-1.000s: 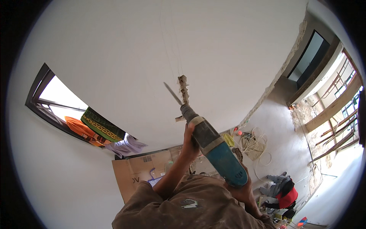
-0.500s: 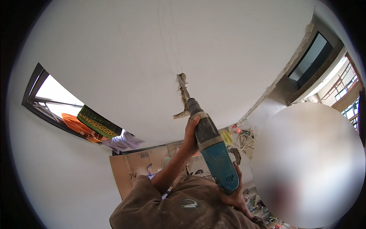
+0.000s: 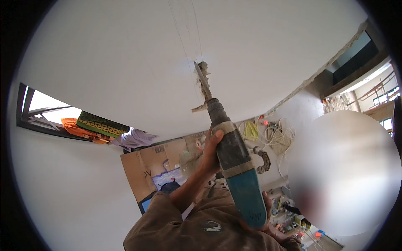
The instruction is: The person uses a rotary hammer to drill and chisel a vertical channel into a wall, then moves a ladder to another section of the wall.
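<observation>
A teal and black rotary hammer (image 3: 234, 154) slants up toward the white wall (image 3: 125, 83), its body in front of my chest. My left hand (image 3: 212, 148) wraps round its dark front housing from the left, thumb on top. At the rear end, my right hand (image 3: 268, 209) grips the tool from the right side; most of its fingers are hidden behind the body. The long chisel bit (image 3: 202, 79) lies along a rough chipped groove (image 3: 205, 73) in the plaster. Its tip is at the groove's upper end, near thin drawn lines.
A window (image 3: 46, 104) at the left has orange, green and lilac cloths (image 3: 136, 139) over its sill. Flattened cardboard (image 3: 138, 175) stands low behind my left arm. Pale cable (image 3: 276, 136), a yellow-green bag (image 3: 251, 131) and scattered tools (image 3: 293, 221) lie at the lower right.
The view has shifted, showing more floor. The chisel tip sits higher in the picture, by the groove's top left edge. Both hands keep their hold on the rotary hammer.
</observation>
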Tool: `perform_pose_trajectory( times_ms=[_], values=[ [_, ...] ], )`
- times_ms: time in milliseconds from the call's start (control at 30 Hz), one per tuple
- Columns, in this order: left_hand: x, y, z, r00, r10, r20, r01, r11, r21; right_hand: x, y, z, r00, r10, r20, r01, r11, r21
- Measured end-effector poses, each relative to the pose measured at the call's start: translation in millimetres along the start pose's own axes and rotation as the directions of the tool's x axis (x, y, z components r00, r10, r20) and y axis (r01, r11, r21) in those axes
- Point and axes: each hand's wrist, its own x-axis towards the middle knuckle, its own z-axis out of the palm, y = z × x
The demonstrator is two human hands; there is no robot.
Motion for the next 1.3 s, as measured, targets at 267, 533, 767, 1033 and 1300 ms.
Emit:
perform_pose_trajectory(
  times_ms=[267, 533, 767, 1033, 1300],
  values=[
    [4, 12, 6, 0.999, -0.044, -0.001, 0.044, 0.996, -0.079, 15, -55, 15, 0.809, 0.586, -0.039, -0.483, 0.702, 0.524],
    [15, 27, 16, 1.0, -0.017, 0.004, 0.017, 0.996, -0.086, 19, -67, 16, 0.984, -0.17, 0.051, 0.177, 0.916, -0.361],
    [14, 28, 41, 1.0, 0.011, 0.015, -0.01, 0.996, -0.085, 22, -81, 12, 0.949, -0.316, 0.022, 0.301, 0.88, -0.367],
    [-12, -8, 41, 0.999, -0.015, 0.046, 0.017, 0.999, -0.041, -22, -43, -4, 0.958, -0.283, -0.041, 0.267, 0.938, -0.221],
    [10, 8, 42, 0.996, -0.048, 0.077, 0.05, 0.998, -0.022, 2, -58, 7, 0.941, -0.337, -0.032, 0.3, 0.874, -0.383]
  ],
)
